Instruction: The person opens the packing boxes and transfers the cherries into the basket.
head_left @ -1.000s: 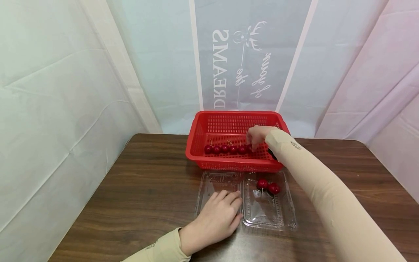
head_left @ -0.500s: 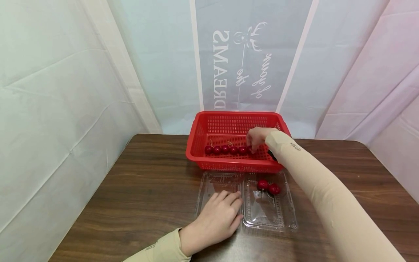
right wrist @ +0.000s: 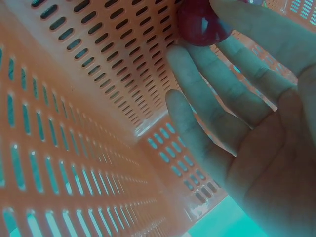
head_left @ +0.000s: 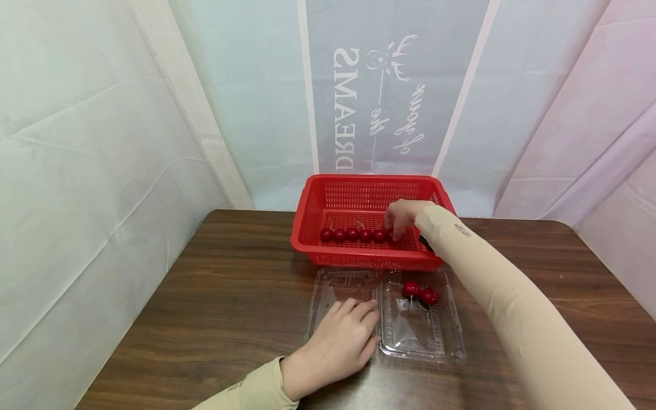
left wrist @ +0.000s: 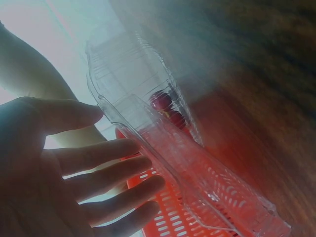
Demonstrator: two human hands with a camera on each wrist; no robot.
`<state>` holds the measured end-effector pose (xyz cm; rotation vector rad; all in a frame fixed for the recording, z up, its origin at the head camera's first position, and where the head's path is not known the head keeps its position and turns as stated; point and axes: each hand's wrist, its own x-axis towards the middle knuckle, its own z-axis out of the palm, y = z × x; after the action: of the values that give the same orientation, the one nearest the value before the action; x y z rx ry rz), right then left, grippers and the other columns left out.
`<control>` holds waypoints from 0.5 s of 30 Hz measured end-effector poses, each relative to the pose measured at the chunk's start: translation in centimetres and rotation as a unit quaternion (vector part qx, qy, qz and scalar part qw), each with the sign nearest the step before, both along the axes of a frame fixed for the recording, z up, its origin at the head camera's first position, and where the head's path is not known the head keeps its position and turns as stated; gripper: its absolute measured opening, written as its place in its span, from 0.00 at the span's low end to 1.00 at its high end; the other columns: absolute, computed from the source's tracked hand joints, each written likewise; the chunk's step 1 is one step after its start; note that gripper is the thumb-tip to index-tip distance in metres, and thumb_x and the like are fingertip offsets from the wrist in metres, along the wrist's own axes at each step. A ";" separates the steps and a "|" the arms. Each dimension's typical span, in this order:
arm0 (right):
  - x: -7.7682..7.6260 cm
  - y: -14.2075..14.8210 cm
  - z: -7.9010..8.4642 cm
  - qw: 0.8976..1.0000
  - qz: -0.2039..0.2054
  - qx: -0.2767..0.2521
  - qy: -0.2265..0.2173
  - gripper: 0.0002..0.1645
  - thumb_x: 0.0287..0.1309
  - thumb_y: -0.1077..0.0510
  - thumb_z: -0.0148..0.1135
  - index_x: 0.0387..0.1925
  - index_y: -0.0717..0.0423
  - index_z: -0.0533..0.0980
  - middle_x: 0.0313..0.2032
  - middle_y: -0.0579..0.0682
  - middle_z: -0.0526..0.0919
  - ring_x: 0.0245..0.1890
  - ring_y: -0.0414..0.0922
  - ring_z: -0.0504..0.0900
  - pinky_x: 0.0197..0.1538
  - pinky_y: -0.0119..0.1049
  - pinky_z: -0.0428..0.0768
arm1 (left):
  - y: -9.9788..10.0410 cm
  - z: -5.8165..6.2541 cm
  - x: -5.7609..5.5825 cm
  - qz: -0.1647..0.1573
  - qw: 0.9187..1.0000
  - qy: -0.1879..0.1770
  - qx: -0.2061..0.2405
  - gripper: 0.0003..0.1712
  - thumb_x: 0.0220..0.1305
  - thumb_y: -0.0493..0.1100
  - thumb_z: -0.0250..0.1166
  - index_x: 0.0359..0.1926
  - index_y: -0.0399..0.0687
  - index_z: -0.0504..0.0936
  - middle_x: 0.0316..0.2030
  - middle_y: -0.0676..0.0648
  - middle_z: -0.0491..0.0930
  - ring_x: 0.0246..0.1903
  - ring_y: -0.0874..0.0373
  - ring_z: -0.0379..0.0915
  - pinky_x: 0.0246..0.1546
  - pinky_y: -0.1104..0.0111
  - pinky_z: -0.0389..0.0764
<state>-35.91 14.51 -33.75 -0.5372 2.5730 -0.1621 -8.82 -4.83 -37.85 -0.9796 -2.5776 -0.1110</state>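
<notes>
My right hand (head_left: 403, 216) reaches down into the red plastic basket (head_left: 366, 261) and pinches a dark red cherry (right wrist: 201, 25) between thumb and fingers, the rest of the fingers loosely bent. That cherry is at the right end of a row of several cherries (head_left: 352, 234) on the basket floor, some with thin stems showing. In front of the basket lies an opened clear plastic clamshell box (head_left: 410, 340). Two cherries (head_left: 428, 295) sit in its right half. With relaxed fingers, my left hand (head_left: 335, 344) rests across the left half, fingertips at the middle fold.
The basket's slotted walls rise around the right hand. A dark wood table (head_left: 220, 296) carries everything, with light fabric hangings (head_left: 246, 114) behind and at both sides. My right forearm passes over the table just right of the clamshell box.
Almost nothing differs. The right hand stays at the end cherry in the row with only slight finger motion, and the left hand has not moved.
</notes>
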 end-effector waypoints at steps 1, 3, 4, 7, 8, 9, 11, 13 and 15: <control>0.0 0.0 0.1 1.000 0.002 0.001 -0.001 0.23 0.44 0.54 0.74 0.46 0.51 0.80 0.43 0.52 0.81 0.43 0.49 0.77 0.50 0.48 0.78 | 0.0 0.0 0.0 0.000 1.000 0.000 0.001 0.16 0.60 0.53 0.62 0.43 0.50 0.82 0.51 0.50 0.80 0.46 0.58 0.74 0.42 0.67 0.73; 0.1 0.0 0.3 1.000 0.005 0.004 -0.001 0.23 0.45 0.54 0.73 0.47 0.51 0.80 0.43 0.52 0.81 0.42 0.49 0.78 0.49 0.48 0.78 | 0.0 0.0 0.0 -0.001 1.000 0.001 0.002 0.16 0.59 0.53 0.62 0.43 0.50 0.82 0.51 0.50 0.80 0.46 0.58 0.74 0.42 0.67 0.73; 0.2 0.0 0.4 1.000 0.005 0.004 -0.003 0.23 0.45 0.53 0.73 0.47 0.51 0.80 0.44 0.52 0.81 0.42 0.49 0.78 0.49 0.48 0.78 | 0.1 0.0 0.0 -0.001 1.000 0.000 0.001 0.16 0.59 0.53 0.62 0.43 0.50 0.82 0.52 0.50 0.80 0.46 0.58 0.74 0.42 0.67 0.73; 0.4 -0.1 0.9 1.000 -0.008 0.003 -0.012 0.24 0.45 0.52 0.73 0.48 0.50 0.80 0.43 0.51 0.82 0.42 0.50 0.80 0.49 0.48 0.79 | 0.0 0.0 0.0 0.000 1.000 0.001 0.001 0.16 0.59 0.53 0.62 0.43 0.49 0.82 0.52 0.50 0.80 0.46 0.58 0.74 0.42 0.67 0.73; 0.5 -0.1 1.1 1.000 -0.011 0.002 -0.011 0.24 0.45 0.52 0.73 0.47 0.50 0.80 0.42 0.51 0.82 0.42 0.50 0.80 0.49 0.48 0.79 | 0.0 -0.1 0.0 0.001 1.000 0.001 0.001 0.16 0.59 0.53 0.62 0.43 0.49 0.82 0.52 0.50 0.80 0.46 0.58 0.74 0.42 0.67 0.73; 0.6 -0.2 1.3 1.000 -0.010 0.002 -0.009 0.23 0.46 0.52 0.72 0.47 0.50 0.80 0.42 0.51 0.82 0.42 0.50 0.80 0.48 0.47 0.79 | 0.0 -0.1 0.0 0.001 1.000 0.001 0.000 0.16 0.59 0.53 0.62 0.43 0.49 0.82 0.52 0.50 0.80 0.46 0.58 0.74 0.42 0.67 0.73; 0.8 -0.4 1.6 1.000 -0.015 0.001 -0.002 0.21 0.45 0.51 0.72 0.45 0.49 0.80 0.41 0.50 0.83 0.41 0.50 0.80 0.48 0.46 0.79 | 0.0 -0.1 0.1 0.002 1.000 0.001 0.000 0.16 0.59 0.53 0.62 0.43 0.50 0.82 0.52 0.50 0.80 0.46 0.58 0.74 0.41 0.67 0.74; 1.0 -0.5 1.9 1.000 -0.019 -0.002 0.010 0.19 0.45 0.52 0.72 0.42 0.48 0.81 0.40 0.50 0.83 0.41 0.50 0.79 0.47 0.46 0.79 | 0.0 -0.1 0.1 0.002 1.000 -0.001 0.000 0.16 0.59 0.53 0.62 0.43 0.50 0.82 0.52 0.50 0.80 0.46 0.58 0.74 0.42 0.67 0.74; 1.1 -0.6 2.1 1.000 -0.012 -0.005 0.025 0.17 0.46 0.52 0.71 0.41 0.48 0.81 0.39 0.49 0.83 0.40 0.49 0.79 0.47 0.46 0.80 | 0.1 -0.1 0.1 0.001 1.000 -0.001 0.000 0.16 0.59 0.53 0.62 0.43 0.50 0.82 0.52 0.50 0.80 0.46 0.58 0.74 0.41 0.67 0.74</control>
<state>-34.84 13.91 -31.65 -0.5198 2.6301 -0.1720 -8.70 -4.76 -37.92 -0.9777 -2.5808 -0.1116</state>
